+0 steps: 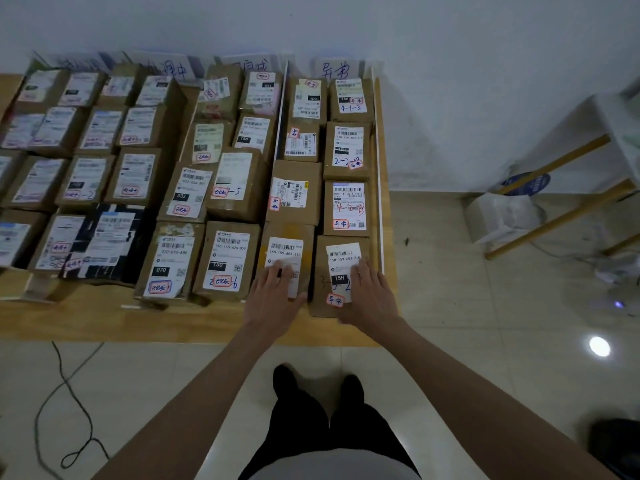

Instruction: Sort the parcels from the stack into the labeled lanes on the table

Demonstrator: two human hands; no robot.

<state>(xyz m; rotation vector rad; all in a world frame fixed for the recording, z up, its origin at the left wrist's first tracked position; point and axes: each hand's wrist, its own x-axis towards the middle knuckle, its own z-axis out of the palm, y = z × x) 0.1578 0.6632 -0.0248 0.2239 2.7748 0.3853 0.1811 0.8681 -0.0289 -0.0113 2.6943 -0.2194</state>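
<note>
Both hands lie flat, fingers straight, gripping nothing: the left hand presses one cardboard parcel, the right hand its neighbour, both at the near end of the rightmost lane on the wooden tabletop. The boxes look stiff, light, matte; best held by opposite side walls.

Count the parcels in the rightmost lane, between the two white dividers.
8, in two columns of four: left column; right column. None appear hidden.

parcels: brown, white labels, red-ringed marks | table: light wood | dividers: white
</note>
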